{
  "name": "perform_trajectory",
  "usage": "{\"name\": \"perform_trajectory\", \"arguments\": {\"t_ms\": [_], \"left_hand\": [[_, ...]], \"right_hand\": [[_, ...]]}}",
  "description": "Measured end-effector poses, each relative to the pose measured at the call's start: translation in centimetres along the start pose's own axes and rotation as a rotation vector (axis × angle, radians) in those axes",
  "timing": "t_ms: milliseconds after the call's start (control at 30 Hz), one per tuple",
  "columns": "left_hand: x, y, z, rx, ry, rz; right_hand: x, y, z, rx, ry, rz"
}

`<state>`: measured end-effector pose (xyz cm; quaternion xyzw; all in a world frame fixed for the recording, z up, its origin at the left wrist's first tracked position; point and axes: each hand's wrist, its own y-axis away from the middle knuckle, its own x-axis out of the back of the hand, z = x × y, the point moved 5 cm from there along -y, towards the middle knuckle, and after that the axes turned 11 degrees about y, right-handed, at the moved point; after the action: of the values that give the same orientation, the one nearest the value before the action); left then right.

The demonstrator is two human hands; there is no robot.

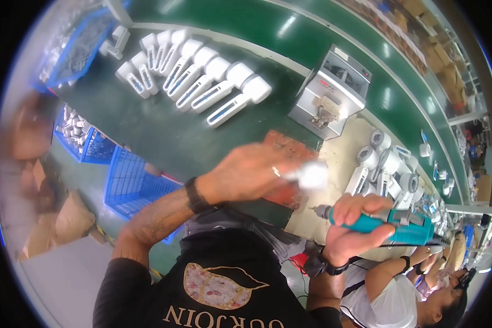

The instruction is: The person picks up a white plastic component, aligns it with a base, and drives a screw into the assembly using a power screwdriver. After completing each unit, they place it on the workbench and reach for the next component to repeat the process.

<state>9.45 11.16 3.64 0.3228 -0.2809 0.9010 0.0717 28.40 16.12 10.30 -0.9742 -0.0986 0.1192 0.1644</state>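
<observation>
My right hand (351, 232) is wrapped round a teal electric screwdriver (407, 228), its bit pointing left toward my other hand. My left hand (251, 172), smeared by motion, is closed on a small white plastic part (313, 176) at its fingertips; the blur hides the part's exact kind. Both are above the near side of the bench, over a worn orange-red mat (281, 194) and a cream-coloured strip (306, 221). The screwdriver's tip is apart from the white part.
White handheld devices (202, 82) lie in rows on the green bench. A grey metal machine (333, 93) stands beyond my hands. More white units (385, 158) are heaped at right. Blue baskets (128, 183) are at left. A co-worker (399, 290) sits close on my right.
</observation>
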Motion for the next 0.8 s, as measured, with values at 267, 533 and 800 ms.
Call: {"name": "perform_trajectory", "arguments": {"t_ms": [267,533,800], "left_hand": [[5.5,1.8,-6.3,0.379,-0.327,0.34],[5.9,-0.7,-7.4,0.279,-0.569,0.264],[5.4,-2.6,-12.2,0.309,-0.763,0.184]], "right_hand": [[1.1,2.4,1.1,-0.042,0.097,-0.02],[2.1,3.4,0.6,-0.058,0.129,-0.008],[2.9,3.4,0.6,-0.054,0.103,-0.067]]}}
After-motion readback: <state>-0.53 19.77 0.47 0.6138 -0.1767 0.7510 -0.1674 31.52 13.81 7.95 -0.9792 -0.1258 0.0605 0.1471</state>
